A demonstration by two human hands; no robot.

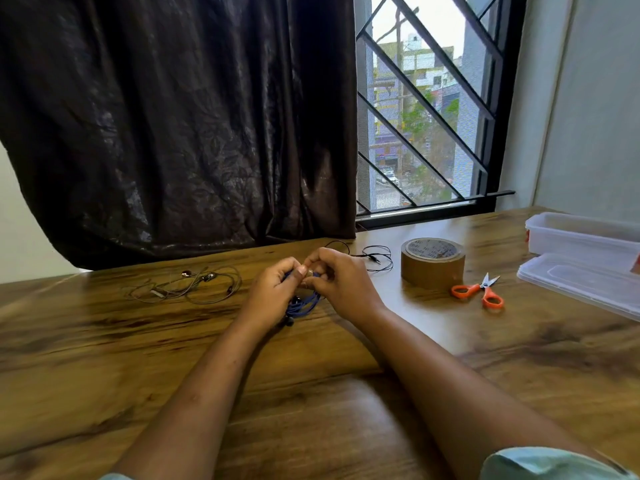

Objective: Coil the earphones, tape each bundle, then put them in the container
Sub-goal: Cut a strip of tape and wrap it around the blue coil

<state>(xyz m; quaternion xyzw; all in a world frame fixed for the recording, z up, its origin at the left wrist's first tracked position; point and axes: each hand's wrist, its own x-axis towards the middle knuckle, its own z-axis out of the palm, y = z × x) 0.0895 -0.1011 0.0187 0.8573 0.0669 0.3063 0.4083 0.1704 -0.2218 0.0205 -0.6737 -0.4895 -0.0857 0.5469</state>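
Blue earphones [304, 304] sit bunched in a coil between both hands, just above the table [138, 358], right in the middle of the view. Left hand [273, 294] wraps the bundle from the left, fingers [289, 266] curled round the cord, thumb up against the top of it. Right hand [341, 282] meets it from the other side, fingers [325, 259] bent and pinching at the top of the coil. A small tan bit shows between the fingertips there, too small to tell what it is. Loops of blue cord and a dark earbud hang below the left hand, close to the wood.

Off to the left, a grey pair of earphones [187, 284] lies loose and uncoiled on the table. Behind the right hand, a black pair [377, 258] lies loose as well. Brown tape roll [433, 263] lies flat on the right, and orange-handled scissors [479, 292] lie just beside it, blades pointing away. Far right, the clear plastic container [581, 233] stands open near the table's edge, its lid [571, 280] flat on the table in front of it. Dark curtain [173, 116] hangs behind the table, barred window [422, 109] to its right.
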